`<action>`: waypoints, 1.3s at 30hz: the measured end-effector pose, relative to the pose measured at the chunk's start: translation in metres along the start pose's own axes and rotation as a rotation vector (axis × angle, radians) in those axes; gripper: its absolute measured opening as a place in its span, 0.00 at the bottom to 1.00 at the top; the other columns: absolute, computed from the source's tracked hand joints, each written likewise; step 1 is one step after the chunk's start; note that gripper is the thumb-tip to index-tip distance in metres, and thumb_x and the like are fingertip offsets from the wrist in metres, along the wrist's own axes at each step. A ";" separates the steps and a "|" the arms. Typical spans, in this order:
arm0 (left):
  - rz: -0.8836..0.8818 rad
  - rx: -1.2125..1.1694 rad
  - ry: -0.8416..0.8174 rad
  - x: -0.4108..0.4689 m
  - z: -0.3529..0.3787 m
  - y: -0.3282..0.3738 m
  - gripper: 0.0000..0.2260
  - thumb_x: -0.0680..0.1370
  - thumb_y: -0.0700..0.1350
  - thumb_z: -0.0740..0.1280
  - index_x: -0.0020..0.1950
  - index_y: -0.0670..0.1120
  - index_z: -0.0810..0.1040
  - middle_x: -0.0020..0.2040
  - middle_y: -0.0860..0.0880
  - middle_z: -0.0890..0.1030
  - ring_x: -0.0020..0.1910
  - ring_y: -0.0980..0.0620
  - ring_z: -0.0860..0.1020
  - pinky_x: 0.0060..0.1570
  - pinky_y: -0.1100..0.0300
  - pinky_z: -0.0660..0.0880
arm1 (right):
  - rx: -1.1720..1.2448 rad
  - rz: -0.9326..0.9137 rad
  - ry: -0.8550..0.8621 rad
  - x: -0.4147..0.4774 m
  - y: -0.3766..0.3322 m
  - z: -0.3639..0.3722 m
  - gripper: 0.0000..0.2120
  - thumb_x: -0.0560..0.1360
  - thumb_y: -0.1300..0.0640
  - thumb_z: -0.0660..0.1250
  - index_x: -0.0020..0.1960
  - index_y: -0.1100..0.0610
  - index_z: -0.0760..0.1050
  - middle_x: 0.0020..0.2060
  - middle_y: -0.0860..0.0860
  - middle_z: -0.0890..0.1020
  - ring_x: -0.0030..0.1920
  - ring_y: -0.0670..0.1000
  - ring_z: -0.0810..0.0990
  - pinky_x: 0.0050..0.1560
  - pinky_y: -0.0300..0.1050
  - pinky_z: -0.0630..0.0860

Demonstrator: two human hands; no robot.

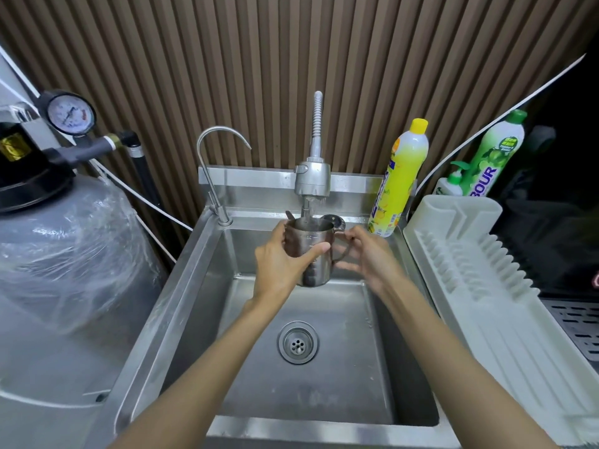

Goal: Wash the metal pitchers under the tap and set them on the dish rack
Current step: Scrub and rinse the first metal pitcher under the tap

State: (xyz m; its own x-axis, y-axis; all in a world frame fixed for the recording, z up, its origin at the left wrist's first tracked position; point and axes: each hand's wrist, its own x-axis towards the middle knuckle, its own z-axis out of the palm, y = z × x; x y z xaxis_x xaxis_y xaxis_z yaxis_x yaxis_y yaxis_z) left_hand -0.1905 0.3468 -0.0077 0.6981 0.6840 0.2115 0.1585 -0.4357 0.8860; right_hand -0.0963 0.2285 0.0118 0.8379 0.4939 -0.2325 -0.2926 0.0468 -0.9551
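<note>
Pitcher (312, 254) upright under the tap (311, 179), over the sink (324, 384): mouth up, long axis vertical, handle pointing right. Left hand (278, 267) wrapped round the body, right hand (369, 257) w/ fingers curled on the handle. Rack (470, 254) sits off to the right, so right hand's nearer for the set-down, I'd say.

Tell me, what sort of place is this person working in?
Likely a café or small commercial kitchen's wash-up corner: a deep stainless steel sink with a spray tap, a metal pitcher held under it, a white dish rack alongside, and a large water tank with a pressure gauge.
</note>
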 end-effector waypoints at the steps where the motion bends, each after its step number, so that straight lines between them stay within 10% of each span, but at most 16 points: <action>1: -0.040 -0.029 -0.006 -0.002 0.004 -0.001 0.32 0.60 0.65 0.74 0.56 0.48 0.75 0.44 0.56 0.81 0.49 0.54 0.81 0.55 0.56 0.77 | -0.081 -0.014 0.027 0.000 -0.007 -0.001 0.10 0.76 0.59 0.60 0.37 0.53 0.73 0.35 0.45 0.85 0.41 0.46 0.84 0.36 0.43 0.77; 9: -0.313 -0.483 -0.093 -0.002 0.036 -0.001 0.22 0.65 0.48 0.77 0.51 0.46 0.69 0.51 0.44 0.82 0.46 0.52 0.82 0.43 0.51 0.82 | -0.562 -0.211 0.152 0.015 -0.043 -0.004 0.12 0.68 0.52 0.68 0.27 0.52 0.72 0.42 0.55 0.85 0.46 0.54 0.84 0.38 0.46 0.72; 13: -0.245 -0.604 -0.086 0.011 0.040 -0.001 0.23 0.66 0.38 0.76 0.48 0.48 0.63 0.55 0.44 0.78 0.55 0.51 0.78 0.59 0.54 0.75 | -0.462 -0.288 0.065 0.022 -0.047 -0.001 0.15 0.70 0.56 0.69 0.28 0.52 0.67 0.47 0.61 0.84 0.46 0.50 0.82 0.42 0.42 0.70; 18: -0.091 -0.543 0.056 0.021 0.030 0.002 0.28 0.64 0.32 0.76 0.53 0.44 0.61 0.53 0.49 0.76 0.52 0.59 0.76 0.49 0.73 0.73 | -0.144 -0.242 -0.171 0.036 -0.035 0.003 0.10 0.69 0.64 0.61 0.32 0.56 0.64 0.44 0.47 0.85 0.44 0.48 0.77 0.47 0.44 0.72; 21: 0.056 -0.370 0.120 0.019 0.018 0.004 0.29 0.63 0.34 0.77 0.57 0.45 0.65 0.54 0.50 0.76 0.50 0.68 0.75 0.51 0.78 0.67 | 0.133 -0.125 -0.241 0.043 -0.021 0.009 0.09 0.68 0.66 0.57 0.33 0.57 0.61 0.44 0.49 0.84 0.35 0.44 0.76 0.44 0.40 0.75; 27: 0.207 0.010 -0.007 0.014 -0.008 -0.004 0.33 0.62 0.56 0.75 0.62 0.52 0.66 0.58 0.55 0.77 0.59 0.52 0.75 0.59 0.46 0.72 | 0.431 0.082 -0.187 0.033 0.023 0.017 0.11 0.74 0.66 0.52 0.36 0.57 0.67 0.37 0.54 0.75 0.40 0.53 0.77 0.40 0.45 0.81; 33: 0.122 0.264 0.036 0.005 -0.012 0.001 0.30 0.63 0.63 0.73 0.56 0.48 0.68 0.51 0.51 0.80 0.51 0.48 0.79 0.46 0.55 0.73 | 0.205 0.117 -0.139 0.018 0.034 0.004 0.11 0.77 0.61 0.55 0.37 0.57 0.70 0.38 0.53 0.82 0.38 0.51 0.83 0.51 0.57 0.78; 39: -0.123 -0.061 0.010 0.000 0.005 -0.005 0.26 0.63 0.58 0.76 0.50 0.46 0.69 0.46 0.51 0.79 0.46 0.53 0.79 0.43 0.66 0.75 | -0.205 0.041 0.048 0.015 0.001 -0.001 0.08 0.74 0.58 0.62 0.38 0.59 0.75 0.41 0.52 0.82 0.36 0.53 0.84 0.27 0.45 0.79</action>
State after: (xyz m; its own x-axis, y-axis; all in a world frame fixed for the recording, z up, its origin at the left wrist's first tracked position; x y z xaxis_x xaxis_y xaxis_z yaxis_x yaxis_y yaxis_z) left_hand -0.1876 0.3461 -0.0144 0.6694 0.7357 0.1036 0.1997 -0.3125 0.9287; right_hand -0.0836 0.2347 0.0075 0.8495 0.4499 -0.2755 -0.2309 -0.1525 -0.9609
